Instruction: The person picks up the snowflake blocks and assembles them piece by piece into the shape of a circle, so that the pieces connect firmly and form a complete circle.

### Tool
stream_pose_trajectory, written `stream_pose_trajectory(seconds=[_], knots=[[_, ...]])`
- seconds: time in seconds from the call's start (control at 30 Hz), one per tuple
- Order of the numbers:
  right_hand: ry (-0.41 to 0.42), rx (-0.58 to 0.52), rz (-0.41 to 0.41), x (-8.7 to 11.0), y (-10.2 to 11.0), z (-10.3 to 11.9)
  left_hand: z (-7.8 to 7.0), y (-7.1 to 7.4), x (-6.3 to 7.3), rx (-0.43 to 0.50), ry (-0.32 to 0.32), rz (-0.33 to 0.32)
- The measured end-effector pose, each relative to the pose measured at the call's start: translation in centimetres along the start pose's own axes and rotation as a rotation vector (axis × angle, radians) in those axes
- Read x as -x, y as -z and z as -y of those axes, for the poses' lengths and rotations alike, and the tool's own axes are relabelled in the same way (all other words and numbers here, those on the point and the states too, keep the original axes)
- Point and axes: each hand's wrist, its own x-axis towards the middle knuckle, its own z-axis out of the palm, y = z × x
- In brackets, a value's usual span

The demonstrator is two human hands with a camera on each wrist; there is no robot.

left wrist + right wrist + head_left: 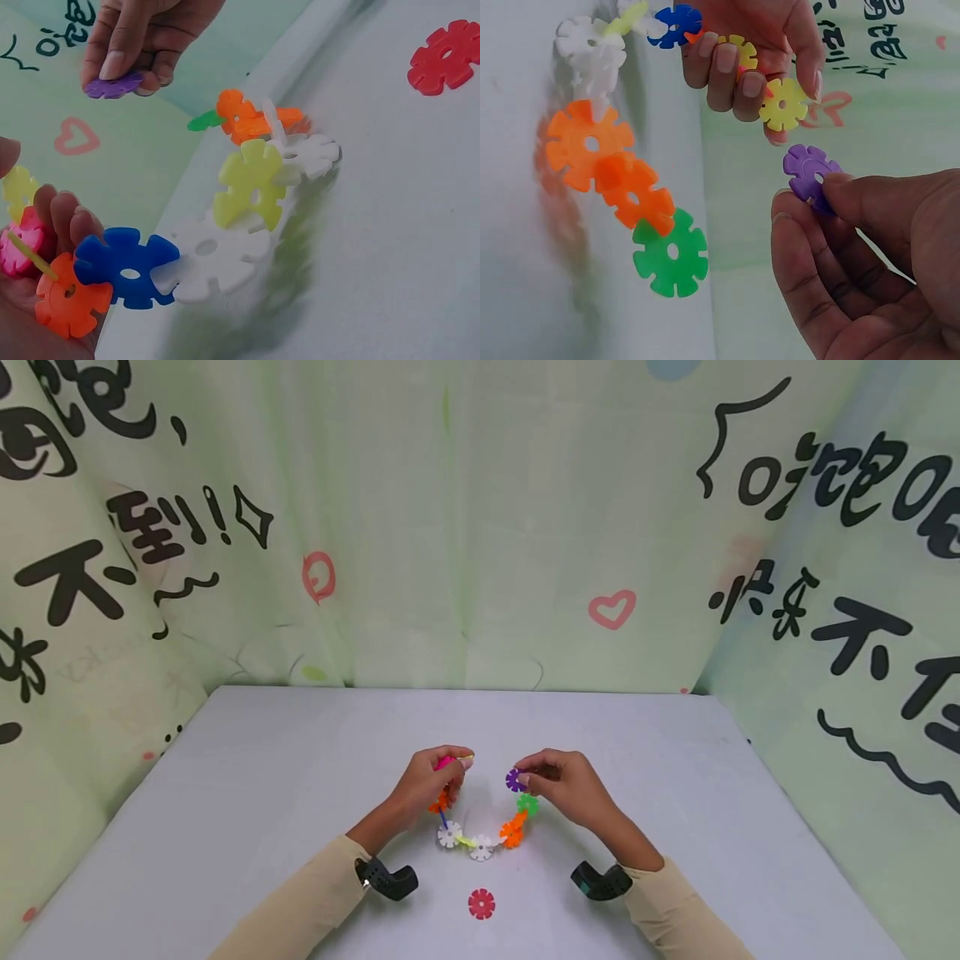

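A chain of slotted plastic flower discs hangs in a U between the hands in the head view. My left hand (423,787) grips its left end, fingers curled by a yellow disc (772,112) and a pink disc (444,763). An orange disc (56,311), a blue disc (105,259), white discs and orange ones follow along the chain. A green disc (691,259) forms the other end. Between thumb and fingertips, my right hand (573,785) pinches a loose purple disc (801,166), which is apart from the green disc in the right wrist view.
A single red disc (482,904) lies on the white table (300,727), nearer the body than the chain. A printed curtain (480,527) stands behind the table and along both sides. Black bands (602,882) with cameras sit on both wrists.
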Motion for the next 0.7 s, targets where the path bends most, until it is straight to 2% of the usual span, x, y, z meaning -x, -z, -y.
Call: stream_pose_trajectory(seconds=[0.43,0.7], knots=[[-0.029,-0.064,-0.066,-2.1,-0.8,2.0,-0.5,-0.6,0.3,-0.033,-0.034,0.021],[0.001,-0.076,-0.056,-2.3,-1.6,2.1,-3.4,-1.3,2.6,-0.054,-0.099,0.038]])
